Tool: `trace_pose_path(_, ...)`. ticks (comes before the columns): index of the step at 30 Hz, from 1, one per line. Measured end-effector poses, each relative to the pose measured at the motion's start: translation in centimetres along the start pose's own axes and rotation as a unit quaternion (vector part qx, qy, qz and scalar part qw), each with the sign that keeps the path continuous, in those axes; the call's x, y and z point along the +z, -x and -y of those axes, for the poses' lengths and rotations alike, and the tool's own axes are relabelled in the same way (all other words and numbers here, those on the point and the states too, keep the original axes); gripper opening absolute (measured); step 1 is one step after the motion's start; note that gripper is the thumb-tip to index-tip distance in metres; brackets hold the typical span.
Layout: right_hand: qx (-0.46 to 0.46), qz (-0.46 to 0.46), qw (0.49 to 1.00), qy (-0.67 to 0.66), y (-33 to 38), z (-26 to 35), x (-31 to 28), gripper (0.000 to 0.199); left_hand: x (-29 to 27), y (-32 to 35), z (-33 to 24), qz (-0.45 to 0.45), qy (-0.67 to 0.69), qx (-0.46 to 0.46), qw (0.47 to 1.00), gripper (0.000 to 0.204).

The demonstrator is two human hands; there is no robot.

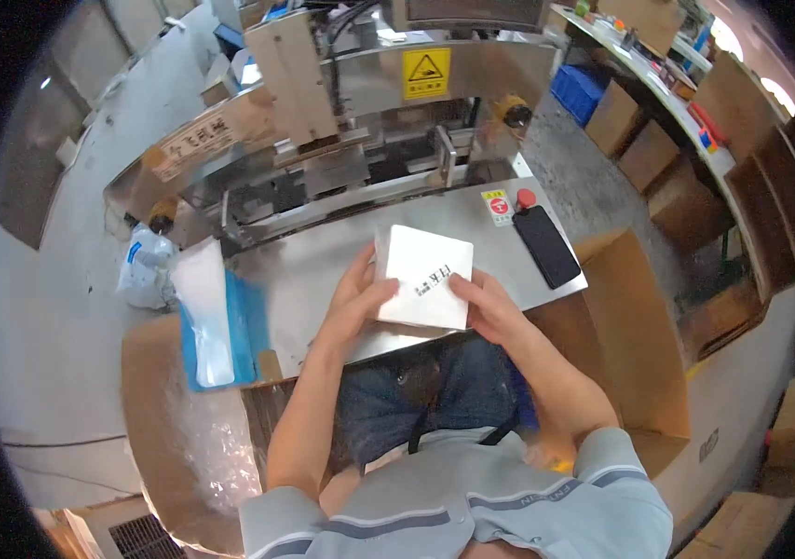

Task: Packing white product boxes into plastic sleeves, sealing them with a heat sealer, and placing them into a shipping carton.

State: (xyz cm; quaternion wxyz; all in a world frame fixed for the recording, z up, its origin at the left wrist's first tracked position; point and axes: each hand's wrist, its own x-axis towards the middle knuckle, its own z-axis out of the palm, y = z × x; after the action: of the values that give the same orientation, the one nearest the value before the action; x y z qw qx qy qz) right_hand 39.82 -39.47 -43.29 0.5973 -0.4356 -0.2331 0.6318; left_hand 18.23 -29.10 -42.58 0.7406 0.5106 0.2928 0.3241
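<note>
Over the front of a metal worktable (pixel 309 270) I hold a white square packet (pixel 427 261) with a little dark print on its face. It looks like a thin stack of paper or napkins, but its exact kind is hard to tell. My left hand (pixel 360 296) grips its left edge, thumb on top and fingers beneath. At the right edge my right hand (pixel 490 303) clasps it the same way, with the thumb near the print. A clear film-like edge shows along the packet's left side.
Left stands a blue box (pixel 253 326) with white plastic sleeves (pixel 203 312) on it. A black phone (pixel 546 247) and red stop button (pixel 526 198) lie right. The machine (pixel 341 177) stands behind. Open cartons (pixel 635 317) flank me, one holding clear wrapped packs (pixel 216 438).
</note>
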Motion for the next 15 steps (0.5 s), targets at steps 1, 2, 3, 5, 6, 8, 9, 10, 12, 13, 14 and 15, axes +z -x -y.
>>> trace_pose_path(1,0.011,0.012,1.0,-0.017,0.1,0.1,-0.6,0.07,0.3,-0.9,-0.4,0.011,-0.004,-0.008,1.0,0.091)
trace_pose_path(2,0.019,0.021,0.999,-0.036,0.2,0.1,-1.4,0.067,0.2,-1.7,-1.0,-0.05,0.028,-0.035,0.998,0.08)
trace_pose_path(3,0.009,0.001,0.999,-0.048,0.4,0.6,-2.3,0.067,0.3,-2.9,-1.7,-0.104,0.055,-0.064,0.991,0.071)
trace_pose_path(5,-0.079,-0.035,0.996,-0.022,1.5,2.1,-4.9,0.055,-5.9,-7.0,-1.7,-0.159,0.021,-0.099,0.982,0.058)
trace_pose_path(6,-0.114,-0.069,0.991,-0.011,2.5,3.7,-6.0,0.054,-9.8,-7.8,-0.7,-0.206,0.077,-0.05,0.974,0.056)
trace_pose_path(8,-0.166,-0.152,0.974,-0.012,4.0,5.9,-9.5,0.058,-17.1,-10.3,-1.5,-0.264,0.133,0.022,0.955,0.05)
trace_pose_path(9,-0.193,-0.207,0.959,0.024,5.4,7.5,-11.9,0.061,-18.2,-11.7,-2.4,-0.268,0.162,-0.022,0.949,0.048)
trace_pose_path(10,-0.23,-0.263,0.936,0.048,6.9,8.4,-15.2,0.061,-17.4,-12.6,-1.8,-0.227,0.038,-0.02,0.973,0.048)
trace_pose_path(12,-0.245,-0.368,0.897,0.017,10.0,9.3,-19.5,0.064,-17.7,-14.7,-1.6,-0.253,0.034,-0.059,0.965,0.049)
trace_pose_path(13,-0.226,-0.4,0.886,0.059,11.2,8.7,-22.8,0.057,-18.5,-17.1,-1.2,-0.317,0.153,-0.114,0.929,0.051)
trace_pose_path(14,-0.231,-0.417,0.877,0.052,11.5,7.5,-25.9,0.057,-21.5,-18.8,-0.6,-0.27,0.121,-0.12,0.948,0.052)
trace_pose_path(15,-0.219,-0.436,0.872,0.03,9.5,4.7,-28.5,0.06,-26.7,-19.8,-0.9,-0.232,0.081,-0.111,0.963,0.053)
